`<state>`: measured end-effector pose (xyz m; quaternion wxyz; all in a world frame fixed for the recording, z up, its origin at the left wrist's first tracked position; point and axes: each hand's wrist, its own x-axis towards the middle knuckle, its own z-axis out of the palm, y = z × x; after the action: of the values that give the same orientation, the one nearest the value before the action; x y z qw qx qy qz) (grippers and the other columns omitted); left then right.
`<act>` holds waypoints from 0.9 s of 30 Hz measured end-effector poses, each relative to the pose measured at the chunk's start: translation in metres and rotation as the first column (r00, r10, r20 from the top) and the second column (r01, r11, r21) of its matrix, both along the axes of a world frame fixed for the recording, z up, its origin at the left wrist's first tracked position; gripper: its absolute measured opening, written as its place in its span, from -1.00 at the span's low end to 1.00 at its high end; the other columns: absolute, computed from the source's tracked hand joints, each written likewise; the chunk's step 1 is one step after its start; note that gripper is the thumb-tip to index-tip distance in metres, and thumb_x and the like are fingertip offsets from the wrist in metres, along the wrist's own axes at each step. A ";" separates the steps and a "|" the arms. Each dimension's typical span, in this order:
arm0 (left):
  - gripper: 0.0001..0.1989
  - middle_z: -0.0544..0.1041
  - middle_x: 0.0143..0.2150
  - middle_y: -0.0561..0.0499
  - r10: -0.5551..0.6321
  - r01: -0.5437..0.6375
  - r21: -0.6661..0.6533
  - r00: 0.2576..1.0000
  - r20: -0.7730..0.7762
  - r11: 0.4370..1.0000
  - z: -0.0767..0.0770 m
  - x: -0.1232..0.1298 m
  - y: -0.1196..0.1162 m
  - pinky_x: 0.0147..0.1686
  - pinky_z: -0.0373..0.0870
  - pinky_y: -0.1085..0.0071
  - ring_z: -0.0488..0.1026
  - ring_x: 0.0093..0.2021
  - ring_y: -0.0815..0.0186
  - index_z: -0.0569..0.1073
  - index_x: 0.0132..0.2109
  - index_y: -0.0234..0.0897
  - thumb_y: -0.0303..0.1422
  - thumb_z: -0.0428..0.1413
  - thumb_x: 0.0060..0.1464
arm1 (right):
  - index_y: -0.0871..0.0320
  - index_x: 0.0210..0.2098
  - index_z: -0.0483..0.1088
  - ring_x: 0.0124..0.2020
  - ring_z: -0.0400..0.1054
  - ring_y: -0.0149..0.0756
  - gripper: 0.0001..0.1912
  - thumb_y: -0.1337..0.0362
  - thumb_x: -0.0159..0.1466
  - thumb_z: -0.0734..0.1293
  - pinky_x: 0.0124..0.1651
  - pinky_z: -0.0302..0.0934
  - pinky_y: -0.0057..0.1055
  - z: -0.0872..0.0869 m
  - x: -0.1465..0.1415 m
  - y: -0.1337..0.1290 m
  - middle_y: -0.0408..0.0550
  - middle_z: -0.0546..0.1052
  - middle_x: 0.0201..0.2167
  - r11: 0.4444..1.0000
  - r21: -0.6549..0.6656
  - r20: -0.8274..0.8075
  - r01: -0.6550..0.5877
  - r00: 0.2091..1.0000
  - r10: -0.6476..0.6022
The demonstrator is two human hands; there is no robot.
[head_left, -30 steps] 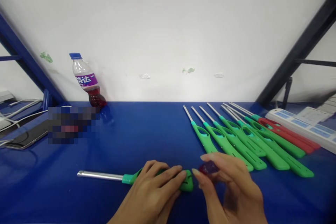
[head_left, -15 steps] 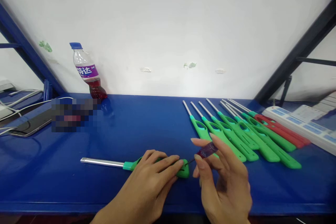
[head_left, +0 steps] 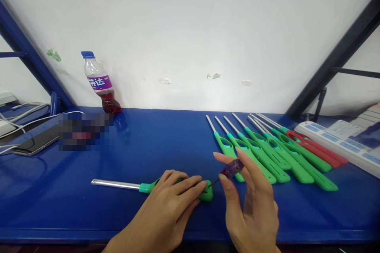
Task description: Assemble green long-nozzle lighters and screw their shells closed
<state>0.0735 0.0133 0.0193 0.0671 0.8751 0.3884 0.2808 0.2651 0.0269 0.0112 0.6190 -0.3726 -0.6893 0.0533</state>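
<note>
A green long-necked lighter [head_left: 118, 184] lies crosswise near the front of the blue table, its silver tube pointing left. My left hand [head_left: 172, 201] presses over its handle, fingers wrapped on it, so most of the handle is hidden. In my right hand [head_left: 249, 201] is a small screwdriver [head_left: 233, 168] with a dark purple see-through handle, pinched between thumb and fingers. Its thin shaft slants down to the left, and the tip meets the handle's right end beside a dark slot.
Several green lighters [head_left: 261, 158] and red ones [head_left: 320, 148] lie in a slanted row at right, beside a white power strip [head_left: 335, 140]. A soda bottle [head_left: 102, 85] stands by the wall at left. A phone [head_left: 38, 140] and white cables lie at far left.
The fingers of my right hand have shifted slightly around the screwdriver handle, its lower fingers less visible now. My left hand and the lighter have stayed in place. The view has tilted slightly.
</note>
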 end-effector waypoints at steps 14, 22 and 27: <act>-0.59 0.64 0.17 -0.08 0.045 -0.045 -0.041 0.999 -0.008 0.998 -0.003 -0.001 -0.002 0.10 0.52 0.02 0.53 0.08 0.06 0.39 0.33 -0.22 -0.51 0.12 0.41 | -0.02 0.10 0.46 -0.25 0.45 -0.27 -0.76 0.20 0.47 0.33 -0.29 0.43 -0.38 0.023 0.018 -0.007 -0.02 0.46 -0.11 0.975 -0.109 0.224 0.193 0.960 -0.165; -0.54 0.60 0.17 -0.12 0.076 -0.077 -0.011 0.996 -0.040 0.997 -0.002 0.000 -0.001 0.11 0.52 0.00 0.50 0.12 0.04 0.35 0.36 -0.24 -0.55 0.09 0.39 | -0.08 -0.05 0.45 -0.31 0.61 -0.28 -0.87 0.19 0.53 0.25 -0.37 0.43 -0.42 -0.004 0.022 0.001 -0.12 0.57 -0.11 0.905 -0.414 0.524 0.098 0.839 0.149; -0.55 0.60 0.16 -0.10 0.081 -0.082 -0.007 0.996 -0.042 0.997 -0.002 0.000 -0.001 0.10 0.52 0.01 0.51 0.09 0.06 0.37 0.35 -0.22 -0.56 0.08 0.40 | -0.08 -0.10 0.46 -0.33 0.62 -0.27 -0.86 0.14 0.53 0.26 -0.31 0.45 -0.41 -0.009 0.020 0.003 -0.14 0.58 -0.14 0.892 -0.437 0.498 0.112 0.857 0.136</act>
<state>0.0736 0.0125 0.0170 0.0512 0.8639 0.4263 0.2633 0.2853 0.0296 0.0027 0.3077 -0.5018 -0.8004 0.1138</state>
